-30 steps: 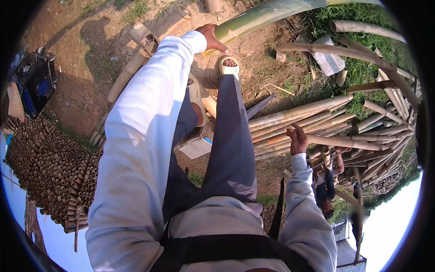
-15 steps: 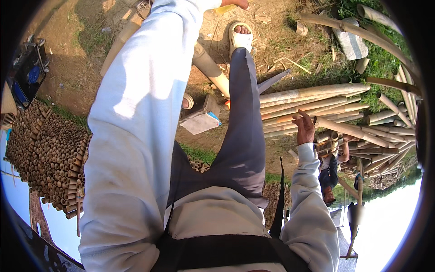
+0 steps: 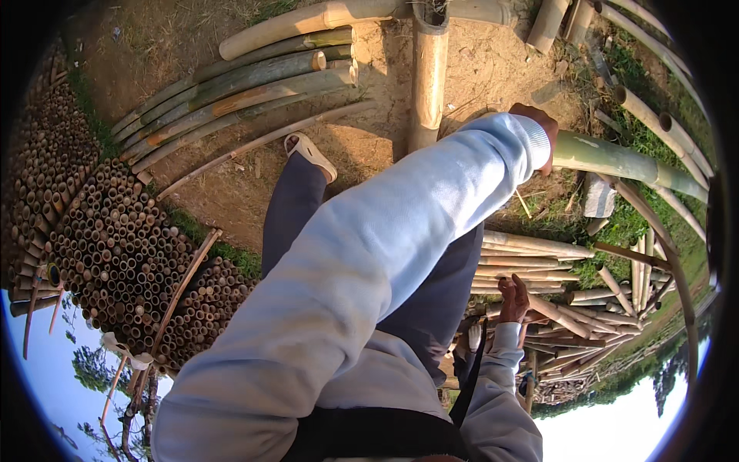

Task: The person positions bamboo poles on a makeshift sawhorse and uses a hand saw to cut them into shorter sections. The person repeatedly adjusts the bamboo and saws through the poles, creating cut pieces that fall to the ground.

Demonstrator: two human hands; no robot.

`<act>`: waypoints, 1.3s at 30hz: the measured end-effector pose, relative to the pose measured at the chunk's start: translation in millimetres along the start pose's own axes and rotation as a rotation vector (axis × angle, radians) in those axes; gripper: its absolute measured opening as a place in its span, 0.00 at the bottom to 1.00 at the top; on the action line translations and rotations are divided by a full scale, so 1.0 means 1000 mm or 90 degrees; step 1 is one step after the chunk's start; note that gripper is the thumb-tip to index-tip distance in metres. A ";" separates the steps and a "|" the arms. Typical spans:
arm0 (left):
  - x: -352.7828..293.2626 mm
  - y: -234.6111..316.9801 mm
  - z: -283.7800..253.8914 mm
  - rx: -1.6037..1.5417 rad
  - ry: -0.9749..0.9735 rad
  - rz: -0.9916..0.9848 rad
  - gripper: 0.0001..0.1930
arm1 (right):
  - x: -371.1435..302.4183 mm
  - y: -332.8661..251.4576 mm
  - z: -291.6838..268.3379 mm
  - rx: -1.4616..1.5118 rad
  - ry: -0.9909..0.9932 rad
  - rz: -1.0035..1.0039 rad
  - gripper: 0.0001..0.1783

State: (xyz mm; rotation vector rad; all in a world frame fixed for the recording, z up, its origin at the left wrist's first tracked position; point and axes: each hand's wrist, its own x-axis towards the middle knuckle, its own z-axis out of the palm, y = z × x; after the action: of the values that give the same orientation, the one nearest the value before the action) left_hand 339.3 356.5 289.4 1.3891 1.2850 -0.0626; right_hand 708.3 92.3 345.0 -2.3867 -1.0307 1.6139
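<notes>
My left arm, in a pale blue sleeve, reaches across to the upper right. At its end my left hand (image 3: 539, 132) is closed at the near end of a thick green bamboo pole (image 3: 623, 160), its fingers partly hidden. The pole runs off to the right edge. My right hand (image 3: 513, 299) is raised at the right, fingers loosely bent and apart, with nothing in it. Behind it lie several cut bamboo poles (image 3: 531, 250). A thick upright-looking bamboo piece (image 3: 428, 81) stands out above my left forearm.
Long bamboo poles (image 3: 254, 85) lie on the dirt at the upper left. A large stack of cut bamboo (image 3: 131, 254) fills the left side. My sandalled foot (image 3: 312, 156) rests near a thin pole (image 3: 269, 137). A grey block (image 3: 598, 196) sits in the grass at right.
The view has turned. My left hand has swung from the top middle to the right, onto the green pole. My right hand stays raised and empty.
</notes>
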 end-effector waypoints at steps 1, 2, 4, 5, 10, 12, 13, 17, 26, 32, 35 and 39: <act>-0.024 -0.030 0.001 0.000 0.007 -0.006 0.24 | -0.009 -0.002 0.013 -0.032 -0.012 0.008 0.23; -0.050 -0.062 0.005 -0.001 0.011 -0.011 0.25 | -0.016 -0.004 0.027 -0.042 -0.039 -0.023 0.24; -0.106 -0.136 0.009 0.032 0.050 -0.057 0.28 | -0.027 -0.014 0.050 -0.069 -0.098 -0.030 0.25; -0.134 -0.174 0.009 0.056 0.063 -0.071 0.29 | -0.029 -0.020 0.059 -0.153 -0.098 -0.041 0.26; -0.294 -0.369 0.022 0.136 0.081 -0.187 0.38 | -0.041 -0.028 0.101 -0.292 -0.114 -0.062 0.23; -0.357 -0.438 0.030 0.147 0.119 -0.251 0.40 | -0.054 -0.020 0.116 -0.301 -0.085 -0.023 0.24; -0.385 -0.471 0.033 0.158 0.137 -0.292 0.39 | -0.063 -0.016 0.123 -0.303 -0.085 -0.017 0.24; -0.473 -0.575 0.047 0.191 0.210 -0.406 0.41 | -0.101 -0.014 0.148 -0.404 -0.064 0.006 0.25; -0.503 -0.665 0.073 0.253 0.255 -0.545 0.37 | -0.177 -0.061 0.178 -0.365 0.003 0.021 0.30; -0.491 -0.649 0.089 0.232 0.273 -0.535 0.36 | -0.210 -0.063 0.182 -0.293 0.072 0.025 0.34; -0.494 -0.597 0.126 0.153 0.366 -0.412 0.34 | -0.215 -0.063 0.194 -0.216 0.109 0.004 0.34; -0.516 -0.473 0.195 -0.113 0.285 -0.159 0.25 | -0.239 -0.083 0.222 -0.116 0.028 -0.013 0.37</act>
State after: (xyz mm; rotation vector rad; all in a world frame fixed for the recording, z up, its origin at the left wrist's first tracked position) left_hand -68.7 -244.8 261.0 1.1187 1.7870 0.1996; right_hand 427.8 -44.0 471.9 -2.5023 -1.2405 1.5136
